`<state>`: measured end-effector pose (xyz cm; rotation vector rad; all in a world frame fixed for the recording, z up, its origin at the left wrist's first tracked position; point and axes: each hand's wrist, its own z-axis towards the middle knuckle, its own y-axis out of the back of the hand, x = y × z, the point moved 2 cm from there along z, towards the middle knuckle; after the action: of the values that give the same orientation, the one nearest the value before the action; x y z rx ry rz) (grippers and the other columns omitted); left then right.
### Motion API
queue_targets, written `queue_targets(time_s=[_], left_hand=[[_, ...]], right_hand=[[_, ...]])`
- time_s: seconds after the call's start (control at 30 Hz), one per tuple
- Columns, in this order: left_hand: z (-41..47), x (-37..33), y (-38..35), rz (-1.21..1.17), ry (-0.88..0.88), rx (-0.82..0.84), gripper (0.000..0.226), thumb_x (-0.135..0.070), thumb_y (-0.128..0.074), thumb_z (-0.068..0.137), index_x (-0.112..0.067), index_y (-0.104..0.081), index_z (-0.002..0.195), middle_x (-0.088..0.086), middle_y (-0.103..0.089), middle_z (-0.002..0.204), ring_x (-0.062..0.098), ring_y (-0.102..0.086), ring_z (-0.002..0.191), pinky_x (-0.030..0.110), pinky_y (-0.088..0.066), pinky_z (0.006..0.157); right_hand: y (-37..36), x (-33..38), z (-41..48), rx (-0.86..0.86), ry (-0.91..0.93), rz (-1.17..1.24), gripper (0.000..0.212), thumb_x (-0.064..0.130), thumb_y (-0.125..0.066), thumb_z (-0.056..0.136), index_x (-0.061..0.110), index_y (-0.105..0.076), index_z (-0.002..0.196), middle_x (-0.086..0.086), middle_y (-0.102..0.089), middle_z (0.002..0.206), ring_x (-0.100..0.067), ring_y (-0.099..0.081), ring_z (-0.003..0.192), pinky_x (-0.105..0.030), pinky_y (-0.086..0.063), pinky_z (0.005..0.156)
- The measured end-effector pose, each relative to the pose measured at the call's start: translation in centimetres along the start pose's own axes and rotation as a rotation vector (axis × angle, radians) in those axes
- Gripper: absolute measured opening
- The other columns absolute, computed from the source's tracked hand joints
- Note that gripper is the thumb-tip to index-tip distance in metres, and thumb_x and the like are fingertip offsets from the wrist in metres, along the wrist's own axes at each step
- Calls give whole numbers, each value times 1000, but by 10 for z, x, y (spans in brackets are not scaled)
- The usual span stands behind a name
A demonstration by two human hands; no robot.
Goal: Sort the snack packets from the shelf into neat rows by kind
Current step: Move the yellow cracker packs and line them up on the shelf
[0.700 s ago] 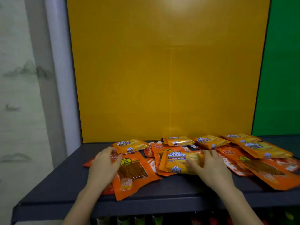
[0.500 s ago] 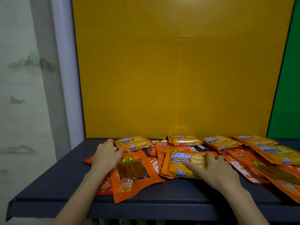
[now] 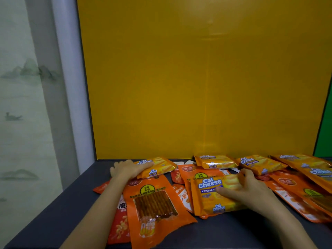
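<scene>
Snack packets lie jumbled on a dark shelf (image 3: 53, 220). My left hand (image 3: 126, 169) lies on the left end of a yellow Cal Cheese packet (image 3: 159, 168) at the back left. My right hand (image 3: 246, 189) grips another Cal Cheese packet (image 3: 210, 193) in the middle, thumb across its front and fingers over its right edge. A large orange packet with a clear window of brown sticks (image 3: 154, 207) lies in front of my left hand, over red-orange packets (image 3: 120, 225). More Cal Cheese packets (image 3: 215, 161) line the back, and others reach the right edge.
A tall yellow panel (image 3: 197, 78) stands behind the shelf, with a green panel (image 3: 325, 137) at the right. A white post (image 3: 71, 87) and pale patterned wall are at the left. More orange stick packets (image 3: 305, 200) lie at the right.
My left hand has moved back from the orange stick packet onto the rear-left Cal Cheese packet. My right hand stays on the middle Cal Cheese packet. The view has moved closer and shifted left.
</scene>
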<state>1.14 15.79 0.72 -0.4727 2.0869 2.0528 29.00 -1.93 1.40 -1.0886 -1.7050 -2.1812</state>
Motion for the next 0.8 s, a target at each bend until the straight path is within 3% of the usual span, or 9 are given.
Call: queue_targets(time_s=[0.2,0.33,0.43,0.57,0.7,0.8], left_hand=[[14,-8,-11,-113,-43,10,95,-79,-48,69,-8,-44,133,16,-41,144,34,-31,135,44,-25,108],[15,-14,-13,-276,-74,-7,85,-68,-59,71,-8,-43,129,18,-41,141,35,-32,133,43,-26,106],[13,-17,-9,-430,-128,-58,80,-56,-69,71,-7,-39,128,18,-43,136,35,-38,128,43,-32,107],[8,-19,-6,-744,-249,-58,75,-30,-82,67,-6,-39,124,15,-55,123,31,-57,108,41,-49,89],[4,-19,-3,-892,-325,-44,80,-18,-81,69,-8,-34,132,14,-57,121,28,-59,101,37,-48,80],[2,-19,-1,-949,-365,-44,64,-15,-80,69,-7,-45,122,15,-62,115,28,-62,94,39,-52,78]], right_hand=[[-3,-2,5,-11,-29,122,92,45,-79,66,12,-32,138,-11,-47,138,-29,-47,125,-35,-39,96],[-5,-1,4,-55,-31,175,99,41,-81,65,12,-26,143,-10,-44,142,-29,-44,128,-37,-38,101],[-4,-1,5,-82,-37,187,96,41,-82,63,12,-33,140,-9,-49,138,-28,-47,126,-37,-39,100],[-2,1,3,-122,-41,177,95,41,-83,62,12,-35,139,-9,-50,137,-29,-47,125,-36,-39,98],[0,1,-1,-220,-41,202,93,38,-82,65,15,-33,140,-10,-49,137,-31,-48,124,-39,-43,96],[0,-3,-2,-296,-52,275,93,36,-81,66,13,-31,142,-12,-48,138,-32,-48,124,-50,-46,95]])
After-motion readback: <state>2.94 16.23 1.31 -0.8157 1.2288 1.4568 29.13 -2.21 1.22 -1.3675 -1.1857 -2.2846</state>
